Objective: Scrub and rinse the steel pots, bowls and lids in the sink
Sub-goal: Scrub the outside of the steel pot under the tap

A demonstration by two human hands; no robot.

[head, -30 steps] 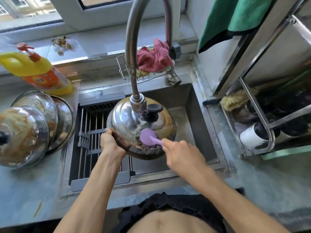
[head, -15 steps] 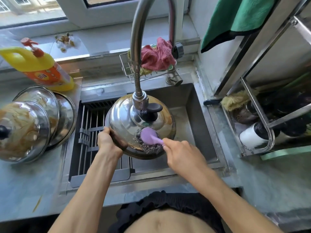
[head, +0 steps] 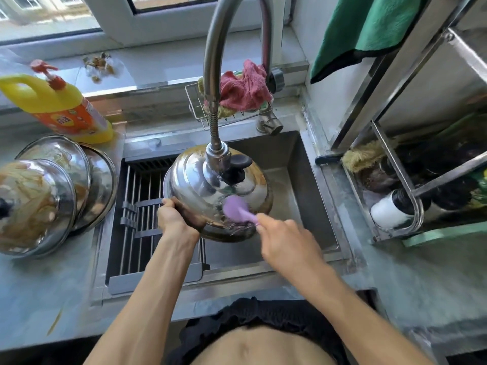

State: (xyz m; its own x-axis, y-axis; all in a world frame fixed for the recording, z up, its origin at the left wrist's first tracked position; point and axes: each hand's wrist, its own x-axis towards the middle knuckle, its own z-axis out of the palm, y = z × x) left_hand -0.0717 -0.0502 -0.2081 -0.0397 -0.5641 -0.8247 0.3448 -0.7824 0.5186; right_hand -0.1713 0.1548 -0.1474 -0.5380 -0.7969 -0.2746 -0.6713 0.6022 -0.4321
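Observation:
A domed steel lid (head: 200,185) with a black knob (head: 235,167) is held tilted over the sink (head: 303,185), right under the faucet head (head: 217,156). My left hand (head: 175,217) grips the lid's left rim. My right hand (head: 284,238) holds a purple-handled scrubber (head: 237,208) whose steel-wool head presses on the lid's lower front. Several soiled steel lids (head: 34,204) lie stacked on the counter at the left.
A yellow detergent bottle (head: 58,104) stands behind the stacked lids. A roll-up drying rack (head: 142,225) covers the sink's left half. A red cloth (head: 245,85) sits in a wire caddy behind the faucet. A steel shelf rack (head: 411,185) with jars stands right.
The scrubber has shifted slightly on the lid's front as my right hand rubs. The lid stays in my left hand under the faucet; my head view moved a little closer.

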